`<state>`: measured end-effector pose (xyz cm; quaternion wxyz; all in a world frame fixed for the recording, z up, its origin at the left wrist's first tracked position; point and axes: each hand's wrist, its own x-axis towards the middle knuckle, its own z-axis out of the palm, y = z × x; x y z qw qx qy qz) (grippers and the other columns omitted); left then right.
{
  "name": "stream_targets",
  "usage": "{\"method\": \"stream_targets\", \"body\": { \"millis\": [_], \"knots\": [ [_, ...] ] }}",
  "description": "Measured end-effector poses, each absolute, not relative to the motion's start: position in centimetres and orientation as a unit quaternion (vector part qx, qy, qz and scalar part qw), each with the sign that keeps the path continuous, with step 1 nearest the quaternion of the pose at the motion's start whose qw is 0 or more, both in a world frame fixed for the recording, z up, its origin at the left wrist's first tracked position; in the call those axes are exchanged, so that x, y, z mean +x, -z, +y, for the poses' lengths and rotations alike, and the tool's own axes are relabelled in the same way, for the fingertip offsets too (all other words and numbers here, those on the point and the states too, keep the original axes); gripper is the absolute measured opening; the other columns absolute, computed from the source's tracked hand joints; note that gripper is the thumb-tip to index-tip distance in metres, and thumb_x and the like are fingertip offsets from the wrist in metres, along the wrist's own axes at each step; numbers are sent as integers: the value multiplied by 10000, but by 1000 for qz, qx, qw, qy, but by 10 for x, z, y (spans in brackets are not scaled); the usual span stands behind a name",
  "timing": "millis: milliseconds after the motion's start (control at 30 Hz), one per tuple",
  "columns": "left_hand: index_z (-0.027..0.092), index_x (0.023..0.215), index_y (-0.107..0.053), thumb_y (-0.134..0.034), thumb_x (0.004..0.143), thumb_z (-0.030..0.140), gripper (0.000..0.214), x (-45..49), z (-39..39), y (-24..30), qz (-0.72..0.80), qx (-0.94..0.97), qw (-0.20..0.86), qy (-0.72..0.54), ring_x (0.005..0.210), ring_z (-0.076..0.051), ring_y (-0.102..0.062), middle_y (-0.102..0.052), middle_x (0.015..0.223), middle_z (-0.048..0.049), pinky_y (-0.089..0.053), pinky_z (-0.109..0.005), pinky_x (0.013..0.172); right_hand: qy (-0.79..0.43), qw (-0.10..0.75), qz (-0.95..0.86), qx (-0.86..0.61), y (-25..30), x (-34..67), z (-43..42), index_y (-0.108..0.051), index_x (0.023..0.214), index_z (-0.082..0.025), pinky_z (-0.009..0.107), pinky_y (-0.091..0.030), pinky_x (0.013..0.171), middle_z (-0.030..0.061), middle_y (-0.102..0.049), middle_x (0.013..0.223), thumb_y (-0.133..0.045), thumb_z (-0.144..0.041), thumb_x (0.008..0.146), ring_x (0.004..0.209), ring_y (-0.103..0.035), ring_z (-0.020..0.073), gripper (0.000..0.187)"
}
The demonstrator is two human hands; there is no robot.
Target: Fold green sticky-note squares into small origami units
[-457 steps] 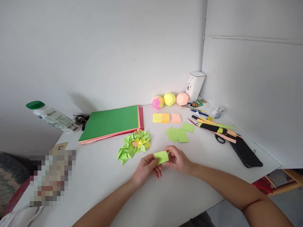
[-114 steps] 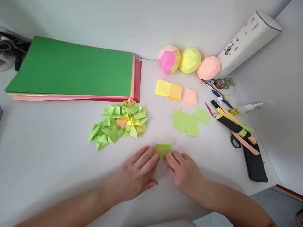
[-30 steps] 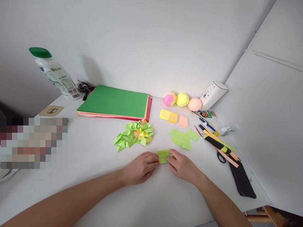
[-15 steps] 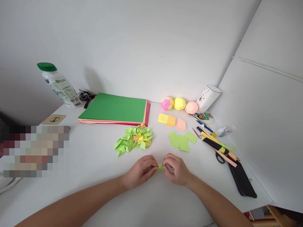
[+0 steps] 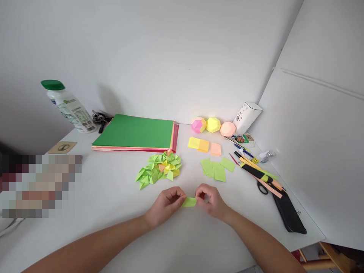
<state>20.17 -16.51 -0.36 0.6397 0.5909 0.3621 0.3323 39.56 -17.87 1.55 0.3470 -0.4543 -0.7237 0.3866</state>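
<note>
Between my hands is a small light green paper slip (image 5: 189, 202), its long side running left to right just above the table. My left hand (image 5: 166, 204) pinches its left end between thumb and fingers. On the other end my right hand (image 5: 211, 201) has a similar pinch, with its fingers curled. Beyond my left hand lies a heap of folded paper pieces (image 5: 153, 172), mostly green with some yellow and orange. Several flat green paper squares (image 5: 219, 172) are spread out beyond my right hand.
A stack of coloured sheets (image 5: 136, 131) lies at the back, near a bottle (image 5: 69, 108). Three faceted paper balls (image 5: 213, 124) sit by the wall, with yellow, orange and peach note pads (image 5: 203, 145) before them. A cutter (image 5: 256, 173), scissors (image 5: 262, 187) and black case (image 5: 289, 212) lie right.
My hands have drawn slightly apart, and more of the green slip now shows flat between them. The whole view has shifted a little.
</note>
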Motion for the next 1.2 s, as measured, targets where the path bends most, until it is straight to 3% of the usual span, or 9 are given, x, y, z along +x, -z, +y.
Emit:
{"method": "stream_targets", "body": {
  "millis": [300, 900, 1200],
  "knots": [
    [155, 684, -516, -558, 778, 436, 300, 203, -164, -4, 376, 541, 678, -327, 559, -85, -374, -449, 622, 31, -317, -195, 506, -445, 336, -691, -459, -11, 391, -182, -492, 708, -172, 213, -357, 518, -14, -486, 654, -505, -159, 764, 570, -439, 102, 59],
    [158, 685, -501, -567, 763, 471, 329, 198, -163, 4, 392, 561, 658, -313, 587, -104, -415, -468, 629, 19, -334, -217, 553, -590, 327, -555, -487, -2, 403, -177, -527, 664, -155, 184, -305, 450, -36, -513, 551, -530, -139, 699, 501, -431, 80, 39],
    [171, 711, -518, -572, 774, 461, 302, 200, -163, 7, 406, 529, 660, -345, 615, -122, -482, -518, 641, 18, -389, -239, 604, -650, 395, -481, -435, -1, 404, -173, -484, 679, -158, 254, -430, 554, -2, -586, 624, -542, -175, 721, 560, -541, 116, 73]
  ]
}}
